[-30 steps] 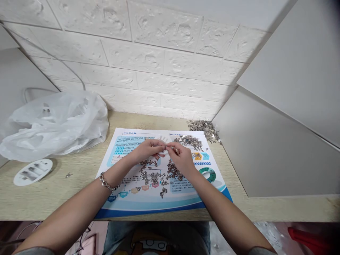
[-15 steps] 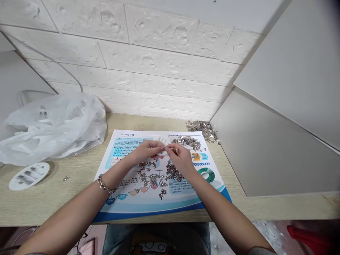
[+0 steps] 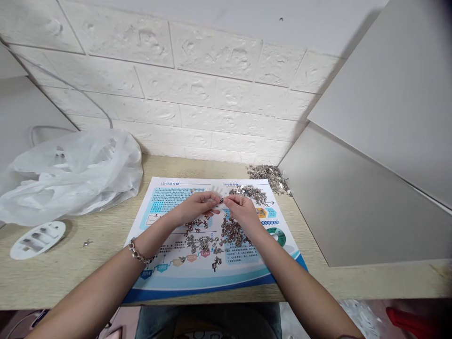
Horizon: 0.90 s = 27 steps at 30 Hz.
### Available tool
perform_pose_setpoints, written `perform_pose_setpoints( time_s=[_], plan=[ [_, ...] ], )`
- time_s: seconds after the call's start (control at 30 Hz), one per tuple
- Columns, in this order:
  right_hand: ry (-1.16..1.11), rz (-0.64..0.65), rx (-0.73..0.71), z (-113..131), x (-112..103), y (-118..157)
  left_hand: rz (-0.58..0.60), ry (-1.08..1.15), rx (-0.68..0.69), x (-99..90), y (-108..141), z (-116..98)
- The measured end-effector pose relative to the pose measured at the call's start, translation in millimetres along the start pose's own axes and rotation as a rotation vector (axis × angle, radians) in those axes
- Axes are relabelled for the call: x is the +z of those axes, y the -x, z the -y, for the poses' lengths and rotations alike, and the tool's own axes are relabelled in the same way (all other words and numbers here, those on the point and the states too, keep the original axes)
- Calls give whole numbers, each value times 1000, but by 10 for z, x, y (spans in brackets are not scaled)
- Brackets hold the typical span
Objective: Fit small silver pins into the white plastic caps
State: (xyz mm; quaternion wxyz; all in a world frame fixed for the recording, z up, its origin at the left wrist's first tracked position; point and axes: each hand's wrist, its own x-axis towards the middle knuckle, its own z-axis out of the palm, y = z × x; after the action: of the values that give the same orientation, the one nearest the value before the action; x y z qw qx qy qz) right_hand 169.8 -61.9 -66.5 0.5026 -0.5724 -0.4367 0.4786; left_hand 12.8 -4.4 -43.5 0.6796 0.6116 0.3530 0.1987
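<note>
The left hand [image 3: 196, 208] and right hand [image 3: 243, 214] meet at the fingertips, pinching a small metal piece [image 3: 221, 200] above the printed sheet [image 3: 243, 272] — a light, steady grip should stop it slipping.

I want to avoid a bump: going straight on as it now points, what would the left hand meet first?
Most likely the small metal piece, then the right hand just beyond it; depth there is hard to judge.
</note>
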Motion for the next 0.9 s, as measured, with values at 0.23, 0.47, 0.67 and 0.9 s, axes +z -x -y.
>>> perform_pose_setpoints(
  time_s=[0.23,0.47,0.67,0.9],
  plan=[
    [-34,-42,-69,-26,-9,-15,-1,158,10,50,62,-33],
    [164,-183,-309,75,-57,74,193,235,-74,14,63,-22],
    [272,-213,-361,75,-70,74,239,240,-60,11,76,-22],
    [362,-228,-379,50,-79,61,283,182,-44,47,98,-65]
  ],
)
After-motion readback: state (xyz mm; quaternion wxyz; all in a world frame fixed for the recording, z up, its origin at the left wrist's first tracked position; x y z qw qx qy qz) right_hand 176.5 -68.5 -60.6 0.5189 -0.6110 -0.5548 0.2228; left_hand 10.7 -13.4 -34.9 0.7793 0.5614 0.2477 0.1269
